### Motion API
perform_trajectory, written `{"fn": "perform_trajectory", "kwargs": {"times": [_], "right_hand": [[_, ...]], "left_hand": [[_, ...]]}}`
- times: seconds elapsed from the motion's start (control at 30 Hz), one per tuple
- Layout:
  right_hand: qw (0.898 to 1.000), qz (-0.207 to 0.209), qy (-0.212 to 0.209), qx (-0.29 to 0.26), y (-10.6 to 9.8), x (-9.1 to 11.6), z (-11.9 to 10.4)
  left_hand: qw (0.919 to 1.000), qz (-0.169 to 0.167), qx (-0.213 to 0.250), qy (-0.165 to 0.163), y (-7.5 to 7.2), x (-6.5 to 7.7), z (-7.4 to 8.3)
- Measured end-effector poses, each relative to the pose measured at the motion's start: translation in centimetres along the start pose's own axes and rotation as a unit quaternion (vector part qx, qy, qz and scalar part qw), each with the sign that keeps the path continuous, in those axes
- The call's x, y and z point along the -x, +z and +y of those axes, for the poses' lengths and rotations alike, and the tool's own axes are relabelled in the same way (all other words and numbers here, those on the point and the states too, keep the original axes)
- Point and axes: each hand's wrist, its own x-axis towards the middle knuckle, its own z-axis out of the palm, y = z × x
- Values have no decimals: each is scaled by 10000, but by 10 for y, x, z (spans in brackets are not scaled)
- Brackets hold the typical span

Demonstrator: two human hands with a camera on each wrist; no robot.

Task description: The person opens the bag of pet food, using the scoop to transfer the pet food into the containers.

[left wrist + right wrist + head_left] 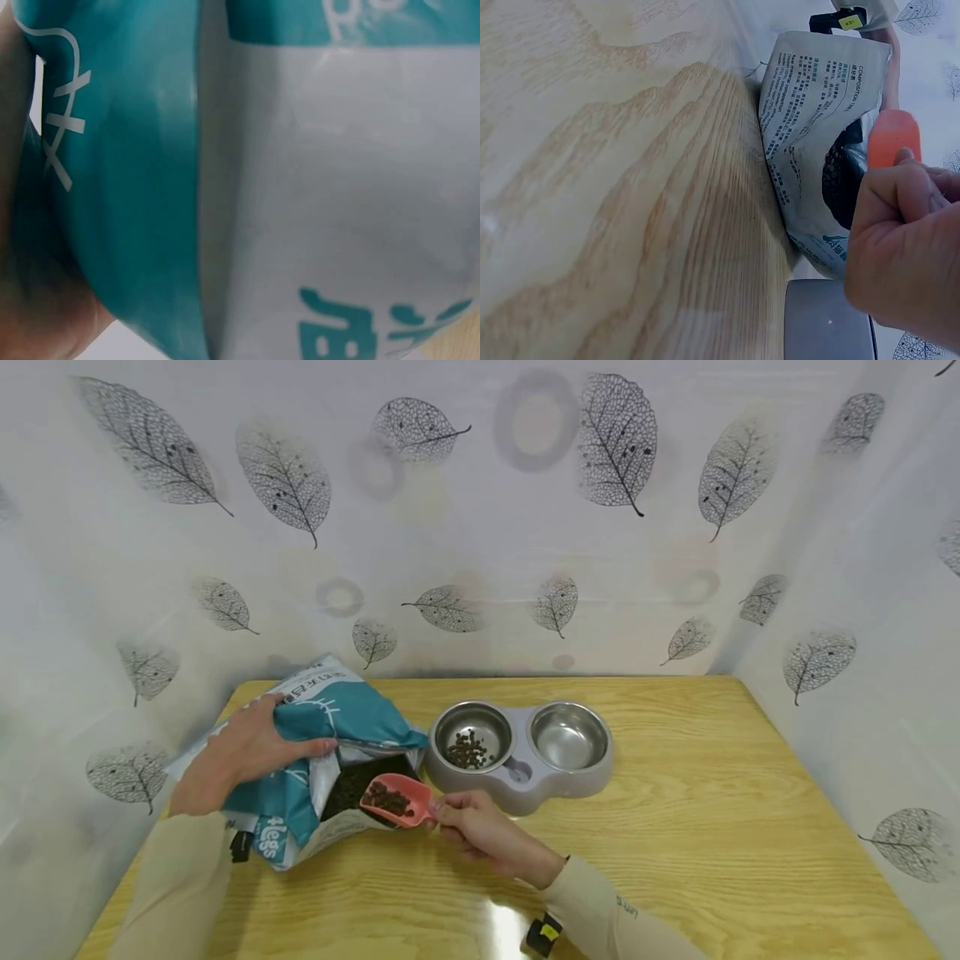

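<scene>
My right hand [491,835] pinches the handle of a small pink scoop [420,814], its bowl loaded with brown kibble [386,800]. The scoop is over the open mouth of a teal and white pet food bag [360,714], where more dark kibble [348,789] shows inside. On the bag's upper side my left hand [251,747] grips the film, thumb toward the mouth. The left wrist view is filled by the bag's printed side [337,172]. In the right wrist view the scoop [895,139] appears from below, beside the bag's opening.
A grey double pet bowl [521,735] stands right of the bag, close to its mouth. Some kibble [468,750] lies in its left steel bowl; the right steel bowl [568,737] is bare. A leaf-patterned curtain [480,527] hangs behind the wooden table [675,827].
</scene>
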Motion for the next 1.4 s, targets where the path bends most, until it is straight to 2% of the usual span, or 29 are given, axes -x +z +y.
{"fn": "perform_trajectory", "kwargs": {"times": [0.33,0.53,0.63,0.77,0.87,0.93,1.07,1.2,1.27,1.33,1.4], "right_hand": [[9985,-278,-388,-287,-4,6,-5],[9932,-616,-836,-523,-9,7,-6],[9917,-634,-983,-529,-12,8,-9],[9926,-187,-1189,-147,-17,9,-15],[9857,429,-1496,649,-25,8,-19],[9691,910,-1795,1426,-31,9,-23],[9184,1792,-2199,2757,-41,16,-38],[8768,2519,-2152,3487,-57,16,-41],[8526,2791,-2162,3854,-67,9,-35],[8265,2962,-2231,4235,-71,8,-34],[8046,3047,-2288,4555,-74,7,-34]], "left_hand": [[10000,-8,16,19,2,-1,-2],[10000,6,61,31,3,-1,-3],[10000,20,57,40,3,-1,-3],[10000,6,11,35,3,-2,-3],[10000,-7,-17,19,3,-2,-2],[10000,-6,-19,18,3,-2,-2],[10000,-23,-30,9,1,-2,-1],[10000,-26,-41,-15,0,-2,0],[10000,-19,-34,-16,0,-1,0],[10000,-20,-26,-17,0,-1,0],[10000,-30,-17,-13,0,-1,-1]]}}
